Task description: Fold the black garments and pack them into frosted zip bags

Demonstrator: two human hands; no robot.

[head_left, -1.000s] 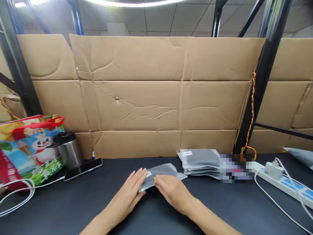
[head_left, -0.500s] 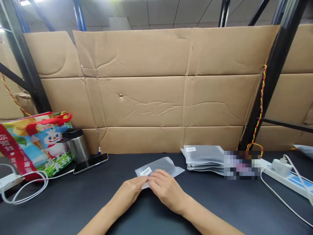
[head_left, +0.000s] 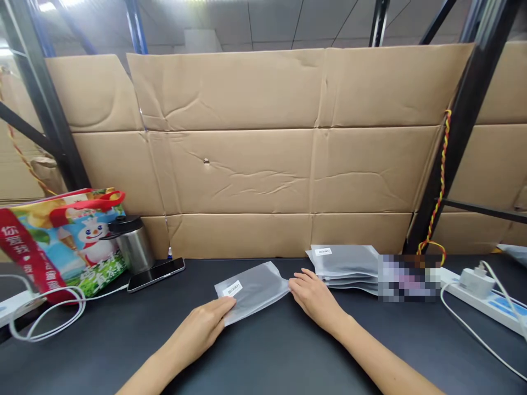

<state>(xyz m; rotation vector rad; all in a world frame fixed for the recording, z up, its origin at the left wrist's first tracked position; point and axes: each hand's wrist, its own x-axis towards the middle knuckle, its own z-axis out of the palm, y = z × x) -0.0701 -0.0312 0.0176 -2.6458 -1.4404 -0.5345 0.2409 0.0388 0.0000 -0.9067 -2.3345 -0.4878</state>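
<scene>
A frosted plastic bag (head_left: 259,291) with a white barcode label (head_left: 232,289) lies between my hands on the dark table (head_left: 263,356). My left hand (head_left: 208,322) is closed on the bag's left end, just below the label, with the thumb tucked underneath. At the bag's right corner, my right hand (head_left: 316,299) grips the edge between thumb and fingers. Beyond the right hand sits a stack of similar frosted bags (head_left: 348,263), the top one bearing a barcode label.
A cardboard panel (head_left: 247,164) stands along the back edge. On the left are a colourful bag (head_left: 90,241), a steel jug (head_left: 135,247) and a phone (head_left: 156,274) on a cable. A power strip (head_left: 500,307) with a plug lies at right, beside a blurred-out patch.
My hands have moved apart, the left one leftward and the right one rightward to the bag's far corner. The bag has shifted slightly left and more of it shows.
</scene>
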